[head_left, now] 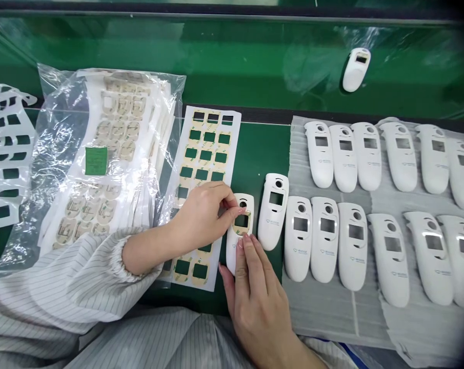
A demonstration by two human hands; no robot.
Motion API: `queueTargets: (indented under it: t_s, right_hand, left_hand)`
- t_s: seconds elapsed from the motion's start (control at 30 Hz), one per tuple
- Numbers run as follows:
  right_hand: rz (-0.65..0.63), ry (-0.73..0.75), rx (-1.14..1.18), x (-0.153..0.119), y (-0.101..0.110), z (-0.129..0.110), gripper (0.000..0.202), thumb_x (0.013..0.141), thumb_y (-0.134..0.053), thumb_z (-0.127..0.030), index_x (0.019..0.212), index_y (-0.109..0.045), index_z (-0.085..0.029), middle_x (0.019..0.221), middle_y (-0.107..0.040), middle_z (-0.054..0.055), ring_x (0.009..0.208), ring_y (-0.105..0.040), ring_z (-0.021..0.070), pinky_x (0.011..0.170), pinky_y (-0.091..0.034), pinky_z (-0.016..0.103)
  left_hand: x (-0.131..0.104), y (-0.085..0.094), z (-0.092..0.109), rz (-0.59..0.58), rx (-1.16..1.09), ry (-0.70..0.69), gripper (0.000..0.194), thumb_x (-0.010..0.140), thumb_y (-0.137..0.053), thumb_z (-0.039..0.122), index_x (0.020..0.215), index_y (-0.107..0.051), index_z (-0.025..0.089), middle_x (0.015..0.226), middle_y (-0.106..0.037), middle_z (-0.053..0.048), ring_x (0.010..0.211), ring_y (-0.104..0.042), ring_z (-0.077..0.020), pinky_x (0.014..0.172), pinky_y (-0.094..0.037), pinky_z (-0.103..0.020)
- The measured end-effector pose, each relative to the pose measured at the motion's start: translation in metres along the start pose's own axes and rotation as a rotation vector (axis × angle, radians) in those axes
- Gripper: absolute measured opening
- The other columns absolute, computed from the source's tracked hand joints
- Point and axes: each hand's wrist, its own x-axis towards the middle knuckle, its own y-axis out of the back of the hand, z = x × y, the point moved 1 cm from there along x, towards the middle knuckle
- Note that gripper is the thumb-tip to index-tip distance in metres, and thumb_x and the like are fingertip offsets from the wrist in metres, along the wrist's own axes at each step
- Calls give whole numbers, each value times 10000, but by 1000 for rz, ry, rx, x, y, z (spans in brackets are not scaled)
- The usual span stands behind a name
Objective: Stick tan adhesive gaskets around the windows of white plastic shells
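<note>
A white plastic thermometer housing (236,256) lies on the green table in front of me, with a tan adhesive frame (242,225) around its display window. My left hand (204,212) is closed in a pinch at the upper part of that frame. Fingertips of my right hand (258,297) press on the housing at the frame's lower edge, the thumb against the housing's left side. Partly under my left hand is a white sheet of adhesive frames (206,184). Just right of my hands lies another white housing (273,211).
Several white housings (324,241) stand in two rows on grey foam sheeting (327,318) at right. One housing (357,70) lies on the far green surface. To the left are a plastic bag (58,148) with stacked sticker sheets, a green square (96,161) and cut-out backing (4,164).
</note>
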Motion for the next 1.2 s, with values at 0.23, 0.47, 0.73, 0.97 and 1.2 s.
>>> queueTargets:
  t_s: [0.23, 0.47, 0.73, 0.97, 1.2]
  right_hand:
    - [-4, -6, -11, 0, -1, 0, 346, 876, -636, -194, 1062, -623, 98, 1075, -685, 293, 1026, -676, 390, 769, -643, 437]
    - [-4, -9, -9, 0, -1, 0, 338, 891, -612, -192, 1060, -623, 101, 1074, -688, 292, 1021, -678, 392, 763, -646, 433]
    - [-5, -5, -33, 0, -1, -1, 350, 888, -622, -206, 1062, -628, 98, 1059, -699, 283, 998, -689, 385, 737, -649, 416]
    - [8, -2, -35, 0, -2, 0, 331, 887, -620, -196, 1052, -643, 90, 1049, -705, 274, 992, -692, 378, 748, -646, 418]
    - [33, -14, -59, -3, -4, 0, 334, 912, -577, -211, 1074, -643, 74, 1082, -700, 258, 1024, -682, 358, 775, -638, 406]
  left_hand:
    - [-1, 1, -3, 11, -1, -22, 122, 823, -684, 146, 715, -629, 136, 684, -608, 6, 640, -551, -113, 595, -429, -250]
    - [0, 3, -3, 12, -5, -32, 110, 815, -675, 128, 721, -620, 145, 689, -607, 11, 623, -553, -105, 583, -443, -234]
    - [6, -4, -2, 49, 71, -23, 357, 717, -814, 305, 914, -553, 160, 932, -564, -46, 891, -517, -212, 778, -450, -355]
    - [7, -7, -6, -16, 65, -55, 256, 805, -745, 286, 937, -553, 181, 947, -573, -30, 900, -490, -213, 822, -415, -384]
    - [12, 6, -12, -118, -21, -90, 161, 828, -711, 191, 955, -612, 199, 936, -619, -2, 895, -560, -168, 836, -456, -322]
